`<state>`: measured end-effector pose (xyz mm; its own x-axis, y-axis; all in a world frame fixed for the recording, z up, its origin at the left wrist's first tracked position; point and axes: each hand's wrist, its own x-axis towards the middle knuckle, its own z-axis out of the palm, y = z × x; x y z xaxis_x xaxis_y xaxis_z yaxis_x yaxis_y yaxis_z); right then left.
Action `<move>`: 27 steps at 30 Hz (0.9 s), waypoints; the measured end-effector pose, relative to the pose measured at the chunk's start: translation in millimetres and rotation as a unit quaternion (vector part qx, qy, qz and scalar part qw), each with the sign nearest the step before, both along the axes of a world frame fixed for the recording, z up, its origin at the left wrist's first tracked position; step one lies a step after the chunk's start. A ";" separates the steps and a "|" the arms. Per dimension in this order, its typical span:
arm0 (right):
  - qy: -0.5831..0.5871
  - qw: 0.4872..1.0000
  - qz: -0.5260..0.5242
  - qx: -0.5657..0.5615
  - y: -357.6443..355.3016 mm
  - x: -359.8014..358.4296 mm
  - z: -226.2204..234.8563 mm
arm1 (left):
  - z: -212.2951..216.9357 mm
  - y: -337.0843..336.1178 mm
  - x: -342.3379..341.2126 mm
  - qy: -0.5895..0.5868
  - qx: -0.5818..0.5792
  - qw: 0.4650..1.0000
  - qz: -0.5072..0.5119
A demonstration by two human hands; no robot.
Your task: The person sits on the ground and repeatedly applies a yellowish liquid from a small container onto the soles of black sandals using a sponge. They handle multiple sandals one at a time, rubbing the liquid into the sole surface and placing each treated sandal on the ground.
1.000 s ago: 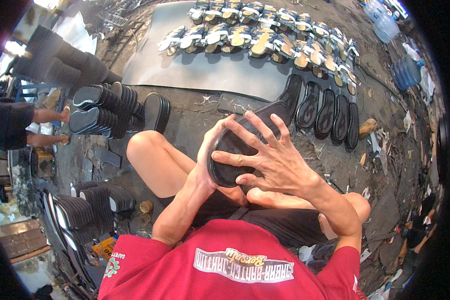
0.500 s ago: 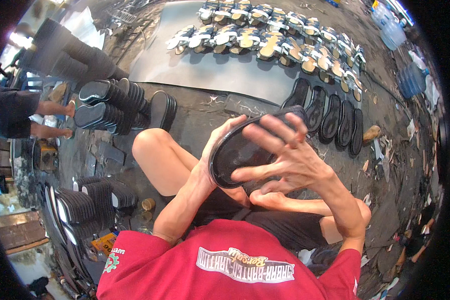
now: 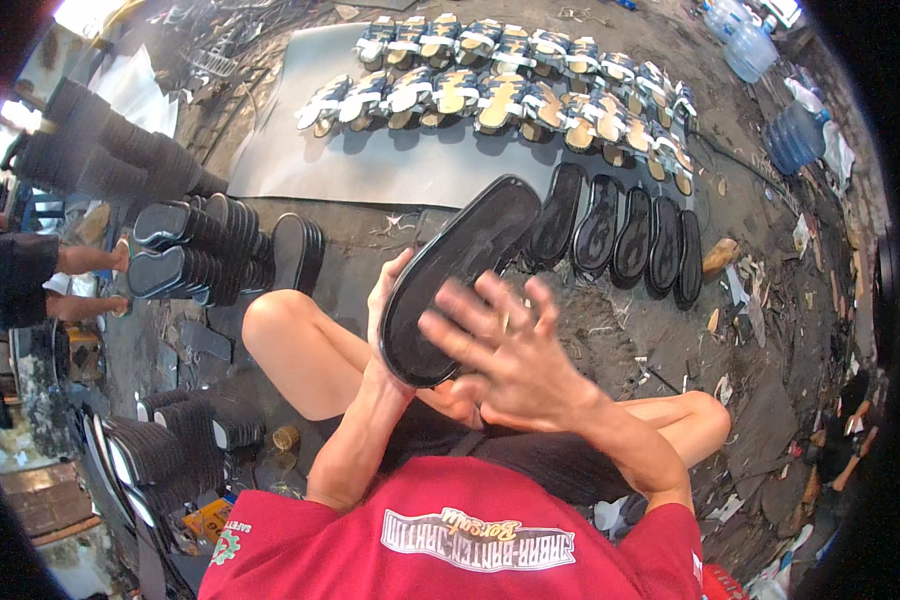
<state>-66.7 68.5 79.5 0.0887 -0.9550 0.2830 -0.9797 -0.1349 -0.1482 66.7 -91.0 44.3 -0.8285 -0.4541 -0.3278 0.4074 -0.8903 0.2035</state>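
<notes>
A black sandal sole (image 3: 490, 235) with a shiny raised rim is tilted up in front of me. My left hand (image 3: 381, 315) is closed around its near left edge, the fingers partly hidden behind it. Over the sole's near half, my right hand (image 3: 525, 355) is spread, its fingers apart and smeared by motion. Whether those fingertips touch the sole I cannot tell. Just beyond the held sole, several more black soles (image 3: 595, 228) lie in a row on the ground.
Two rows of strapped sandals (image 3: 500, 103) stand on a grey sheet (image 3: 290, 170). Stacked soles (image 3: 175, 250) are at left, with more stacks (image 3: 185, 425) by my left knee. A person's legs (image 3: 85, 262) show at far left. Water jugs (image 3: 795, 140) and scraps lie right.
The sole has turned more upright, and its far end now shows. My right hand has moved down and left off that end. The whole view has shifted slightly.
</notes>
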 end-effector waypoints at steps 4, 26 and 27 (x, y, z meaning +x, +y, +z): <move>0.000 0.973 -0.228 -0.045 -23.3 -57.1 -1.8 | 7.8 -0.1 7.1 -0.014 -0.009 0.999 -0.033; -0.147 0.950 -0.216 0.172 21.4 3.0 -205.7 | -2.2 -17.7 36.0 0.143 -0.014 0.987 0.068; -0.223 0.931 -0.224 0.180 23.9 6.7 -203.3 | -3.8 -16.8 35.5 0.151 -0.016 0.987 0.058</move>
